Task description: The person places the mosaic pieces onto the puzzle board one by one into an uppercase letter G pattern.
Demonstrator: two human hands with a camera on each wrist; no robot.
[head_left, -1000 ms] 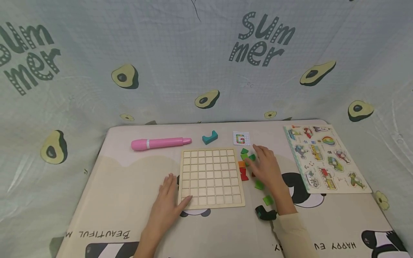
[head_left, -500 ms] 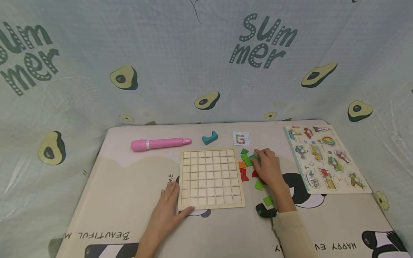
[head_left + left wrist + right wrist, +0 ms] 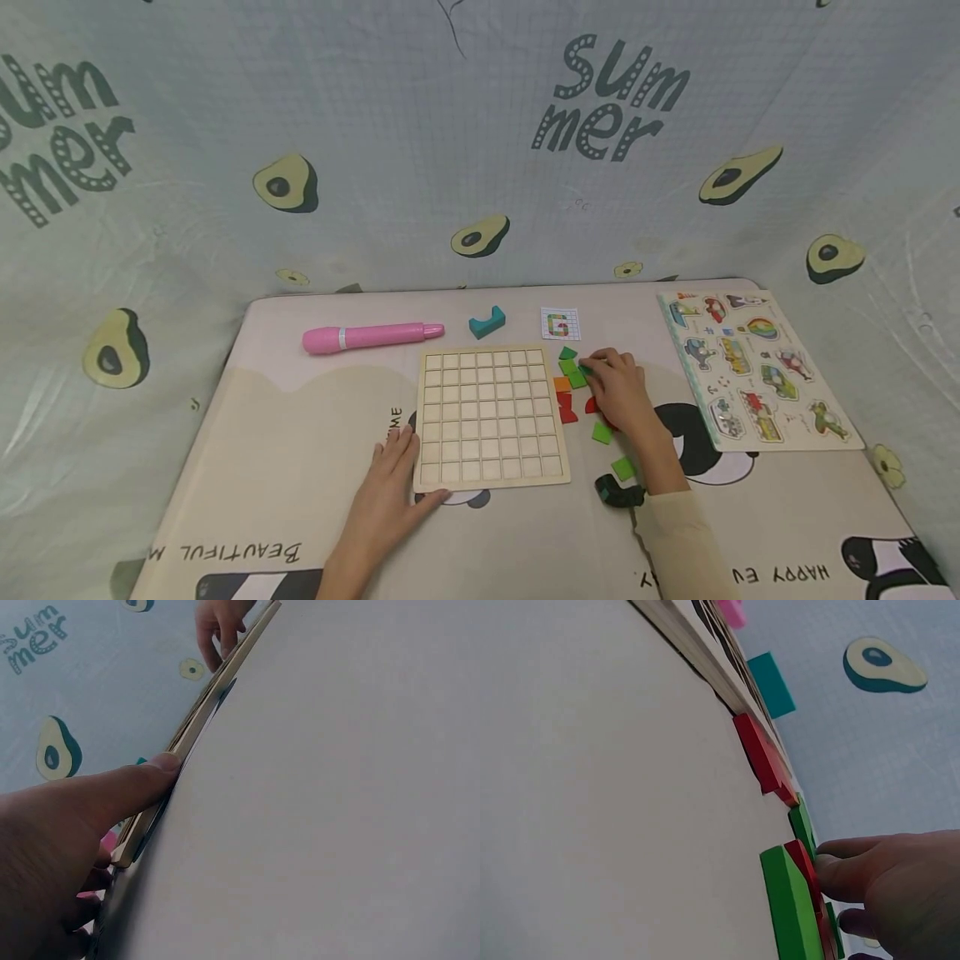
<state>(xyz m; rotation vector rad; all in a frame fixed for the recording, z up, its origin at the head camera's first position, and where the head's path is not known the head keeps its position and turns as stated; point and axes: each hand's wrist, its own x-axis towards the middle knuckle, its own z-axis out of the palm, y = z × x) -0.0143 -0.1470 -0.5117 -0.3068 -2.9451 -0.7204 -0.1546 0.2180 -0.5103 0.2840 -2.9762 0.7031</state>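
A square wooden grid board (image 3: 491, 417) lies in the middle of the table. My left hand (image 3: 386, 483) rests at its lower left corner, fingers straight along the left side; in the left wrist view the thumb (image 3: 142, 784) touches the board's edge (image 3: 195, 727). Right of the board, my right hand (image 3: 622, 392) pinches a small dark green block (image 3: 583, 370) at its fingertips. Around it lie light green blocks (image 3: 572, 372), an orange block (image 3: 562, 384), red blocks (image 3: 567, 408) and another dark green block (image 3: 567, 353). Some red pieces are partly hidden under the right hand.
A printed pattern card (image 3: 560, 323) and a teal curved block (image 3: 487, 322) lie behind the board. A pink pen-shaped thing (image 3: 373, 337) is at the back left, a picture puzzle board (image 3: 757, 367) at the right. A black curved object (image 3: 618, 492) lies by the right forearm.
My right hand has drawn back slightly from the light green blocks, uncovering them, and its fingertips have come to the dark green block. The left hand has slid slightly down along the board.
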